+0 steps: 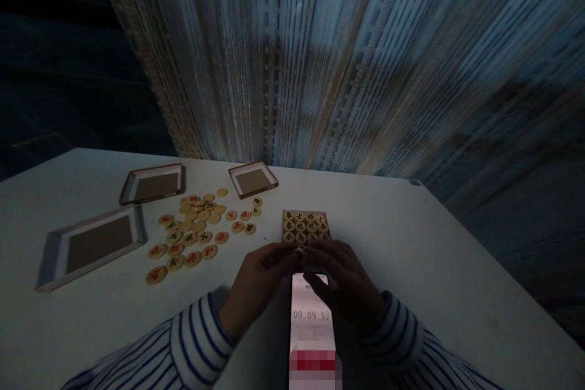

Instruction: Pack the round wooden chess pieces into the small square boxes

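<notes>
A small open box holds rows of round Chinese chess pieces, their tops marked with dark characters and one red one. At its near edge, my left hand is closed, thumb and forefinger pinching a Chinese chess piece that is mostly covered. From the other side, my right hand reaches in, its fingertips close to that piece and its thumb spread away from them. Whether the right fingertips touch the piece is hard to see. My fingers hide the front of the box.
Loose Chinese chess pieces, some face down, lie scattered on the white table. Behind and left of them are three shallow trays or lids. A phone showing a timer lies below my hands. Striped curtains hang behind.
</notes>
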A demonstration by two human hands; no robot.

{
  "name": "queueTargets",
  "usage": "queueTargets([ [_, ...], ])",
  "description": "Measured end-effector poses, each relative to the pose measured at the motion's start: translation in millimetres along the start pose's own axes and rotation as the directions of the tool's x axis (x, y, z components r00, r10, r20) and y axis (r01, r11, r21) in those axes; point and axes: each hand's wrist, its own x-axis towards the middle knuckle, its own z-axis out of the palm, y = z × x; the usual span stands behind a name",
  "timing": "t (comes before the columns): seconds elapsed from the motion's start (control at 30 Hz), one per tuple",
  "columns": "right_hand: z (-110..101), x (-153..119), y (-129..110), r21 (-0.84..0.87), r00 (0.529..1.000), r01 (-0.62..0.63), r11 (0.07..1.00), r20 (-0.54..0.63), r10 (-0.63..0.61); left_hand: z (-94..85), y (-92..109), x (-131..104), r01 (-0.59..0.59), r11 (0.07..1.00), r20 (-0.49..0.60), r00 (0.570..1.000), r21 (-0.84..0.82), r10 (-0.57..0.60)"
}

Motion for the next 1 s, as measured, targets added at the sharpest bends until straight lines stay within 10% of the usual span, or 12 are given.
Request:
queueTargets([
  [0.43, 2.0, -12.3, 7.2, -0.074, 0.939, -0.041, 0.996, 0.337, 0.064, -0.7, 8.4, 2.3, 0.006, 0.999, -0.136, 0.991, -0.041, -0.012],
  [1.0, -1.3, 4.1, 2.6, 0.026, 0.996, 0.034, 0.999, -0.077, -0.032, -1.3, 0.4, -1.3, 0.011, 0.995, 0.075, 0.997, 0.100, -0.019],
])
